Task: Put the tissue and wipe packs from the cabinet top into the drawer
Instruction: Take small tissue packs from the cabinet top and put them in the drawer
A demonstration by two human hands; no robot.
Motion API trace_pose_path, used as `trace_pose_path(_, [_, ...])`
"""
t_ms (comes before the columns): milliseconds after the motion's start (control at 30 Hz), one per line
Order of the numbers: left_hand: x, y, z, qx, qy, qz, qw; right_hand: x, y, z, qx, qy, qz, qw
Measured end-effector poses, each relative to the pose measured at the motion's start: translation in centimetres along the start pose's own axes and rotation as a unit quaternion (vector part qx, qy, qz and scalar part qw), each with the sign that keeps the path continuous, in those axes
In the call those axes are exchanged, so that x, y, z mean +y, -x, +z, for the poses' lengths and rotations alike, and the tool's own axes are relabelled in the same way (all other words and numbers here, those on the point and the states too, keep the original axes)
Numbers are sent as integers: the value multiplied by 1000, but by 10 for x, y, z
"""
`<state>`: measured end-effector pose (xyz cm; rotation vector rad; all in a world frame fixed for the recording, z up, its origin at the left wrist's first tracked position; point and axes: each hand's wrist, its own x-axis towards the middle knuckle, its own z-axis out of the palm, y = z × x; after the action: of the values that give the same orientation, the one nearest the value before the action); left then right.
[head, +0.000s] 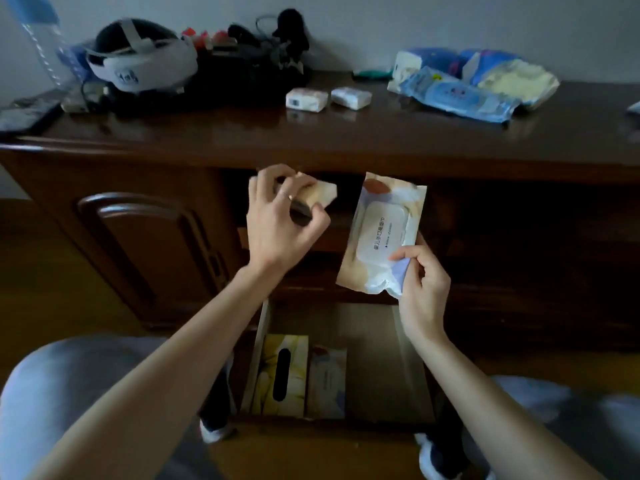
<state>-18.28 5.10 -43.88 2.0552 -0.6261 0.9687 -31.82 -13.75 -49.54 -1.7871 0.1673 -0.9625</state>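
Light: dim room; cabinet interior behind the hands is near black, contents not readable.
Cut off: the far right edge of the cabinet top (346,133) runs out of frame; a pale item there shows only a sliver.
Hidden: left hand (277,220) covers most of the small tissue pack (320,195); only one pale, squared corner shows.
Hard to read: printed text on the wipe pack (379,233) is too small to make out fully.
Cabinet top: dark glossy wood, reflective; rounded panel door (145,251) on the left front.
Drawer (391,358): pulled open low in front of the cabinet, pale smooth floor, right half bare.
In drawer: yellow tissue box (281,374) with dark oval slot at the left wall; a soft pack (327,384) touching its right side.
Left hand grip: fingers curled tight around the small tissue pack, a ring on one finger; held in front of the cabinet, above the drawer.
Right hand (422,285) grip: thumb and fingertips pinch the crinkled lower corner of the wipe pack; pack tilted, flat plastic lid facing the camera, above the drawer.
Remaining on top: two small white packs (306,99) (350,97) side by side at centre; blue wipe pack (460,98) and soft blue, white and cream packs piled behind it (519,81) at right.
Left clutter: white headset (138,58), dark tangled gear (249,74).
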Motion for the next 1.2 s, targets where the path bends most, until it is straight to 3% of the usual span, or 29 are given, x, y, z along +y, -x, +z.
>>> trace_pose_path(67, [-10,66,4,-41,20,-22,999,28,34,-2,-24,42,31,998])
trace_pose_path(133, [-25,127,8,-93,18,-96,991,62,64,-5,-70,90,72,991])
trace_pose_path(300, [-64,218,23,-179,-45,-284,941,146,114,-4,-189,170,219,942])
trace_pose_path(433, [-85,252,35,-249,-76,-317,912,188,138,18,-259,189,297,900])
trace_pose_path(467, [-89,258,37,-258,-90,-312,910,195,144,27,-308,188,315,878])
trace_pose_path(533, [-96,266,39,-273,-105,-307,905,206,157,44,-443,200,362,795])
trace_pose_path(600, [-101,274,41,-287,-113,-304,902,215,170,52,-511,243,378,733])
trace_pose_path(800, [-112,292,41,-312,-121,-301,893,227,164,66,-434,354,394,729])
trace_pose_path(967, [-115,297,44,-320,-107,-292,895,254,164,82,-391,336,445,732])
trace_pose_path(1100, [-118,300,46,-329,-110,-283,894,268,174,81,-351,378,395,760])
trace_pose_path(1200, [-115,301,50,-338,-104,-270,896,270,177,81,-355,394,379,758])
